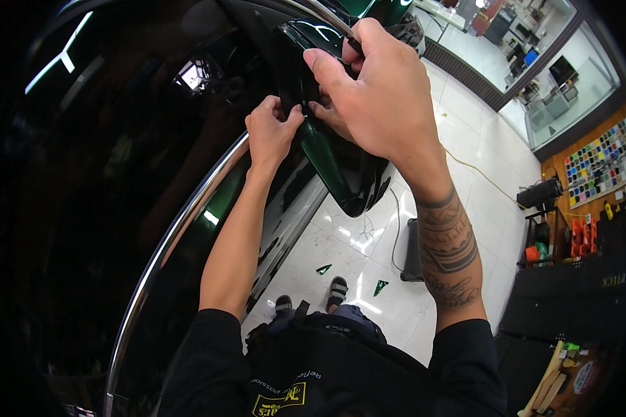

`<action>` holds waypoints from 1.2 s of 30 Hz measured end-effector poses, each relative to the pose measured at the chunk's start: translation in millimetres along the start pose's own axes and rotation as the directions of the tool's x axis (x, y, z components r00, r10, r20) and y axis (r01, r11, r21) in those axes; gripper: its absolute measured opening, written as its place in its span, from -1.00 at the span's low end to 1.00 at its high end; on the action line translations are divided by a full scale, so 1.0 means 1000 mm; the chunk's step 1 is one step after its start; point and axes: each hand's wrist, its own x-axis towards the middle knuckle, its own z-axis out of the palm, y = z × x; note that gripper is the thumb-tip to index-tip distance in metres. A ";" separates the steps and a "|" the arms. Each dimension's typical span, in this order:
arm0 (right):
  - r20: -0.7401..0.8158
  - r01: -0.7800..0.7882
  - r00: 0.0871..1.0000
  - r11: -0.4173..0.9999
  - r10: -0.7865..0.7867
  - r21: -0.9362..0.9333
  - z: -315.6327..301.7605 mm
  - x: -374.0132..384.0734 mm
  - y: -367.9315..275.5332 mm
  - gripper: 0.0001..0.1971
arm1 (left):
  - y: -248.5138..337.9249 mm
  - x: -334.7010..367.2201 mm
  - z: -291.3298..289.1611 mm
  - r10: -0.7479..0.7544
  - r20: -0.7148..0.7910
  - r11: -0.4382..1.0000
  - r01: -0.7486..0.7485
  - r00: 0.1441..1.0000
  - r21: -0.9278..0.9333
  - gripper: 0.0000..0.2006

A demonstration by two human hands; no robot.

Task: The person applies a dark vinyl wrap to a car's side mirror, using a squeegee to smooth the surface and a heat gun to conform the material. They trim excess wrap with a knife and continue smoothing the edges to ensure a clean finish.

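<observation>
A car's side mirror (351,205) juts out in front of me, its glossy dark shell partly covered in green film (323,156). My left hand (271,132) is closed in a pinch at the film's upper end, thumb and fingertip against the mirror. Over the mirror's outer side is my right hand (389,90), its index finger curled round a slim dark tool (355,46) that is mostly hidden. The thumb of that hand stretches toward the shell. Lower down, another of its fingertips touches the mirror close to my left thumb.
Chrome trim (181,236) curves along the glossy black car body (118,174) on the left. Green film scraps (380,288) lie on the white tiled floor near my feet, beside a dark box (413,250). A cable (476,170) crosses the floor; a colour sample board (602,163) hangs right.
</observation>
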 end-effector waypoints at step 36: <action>-0.014 -0.021 1.000 0.999 0.022 0.048 0.004 -0.001 0.001 -0.62 | -0.001 0.017 -0.020 0.008 0.199 0.983 0.029 0.980 -0.182 -0.75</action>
